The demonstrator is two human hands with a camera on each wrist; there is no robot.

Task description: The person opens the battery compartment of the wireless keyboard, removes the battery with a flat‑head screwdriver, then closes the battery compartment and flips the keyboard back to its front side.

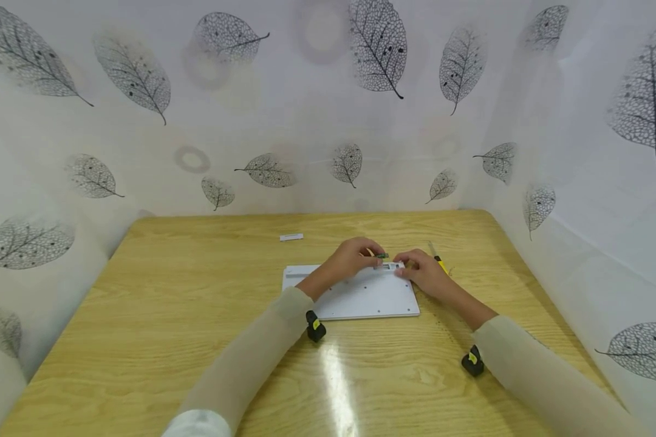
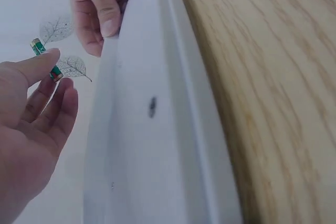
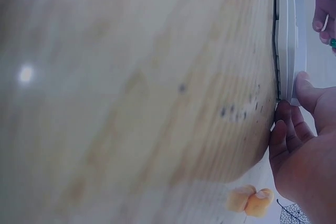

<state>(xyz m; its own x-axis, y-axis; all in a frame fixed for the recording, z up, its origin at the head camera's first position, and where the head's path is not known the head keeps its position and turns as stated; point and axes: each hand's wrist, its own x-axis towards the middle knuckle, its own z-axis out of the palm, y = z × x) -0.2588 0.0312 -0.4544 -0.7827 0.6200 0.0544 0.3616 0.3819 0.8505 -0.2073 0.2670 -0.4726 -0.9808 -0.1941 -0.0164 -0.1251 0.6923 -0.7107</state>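
Note:
A white keyboard (image 1: 366, 300) lies face down on the table; its keys show along the edge in the right wrist view. At its far right edge is an uncovered battery compartment (image 1: 388, 266). My left hand (image 1: 354, 256) pinches a small green battery (image 2: 40, 49) between thumb and fingers, just above the compartment in the head view. My right hand (image 1: 427, 273) grips the keyboard's far right corner, with the thumb (image 3: 305, 88) on the underside that faces up and the fingers beneath the edge.
A small white strip, like a battery cover (image 1: 291, 237), lies on the table behind the keyboard. A yellow and black tool with a thin metal shaft (image 1: 440, 262) lies beyond my right hand. Leaf-patterned curtains (image 1: 317, 121) surround the wooden table (image 1: 186, 315).

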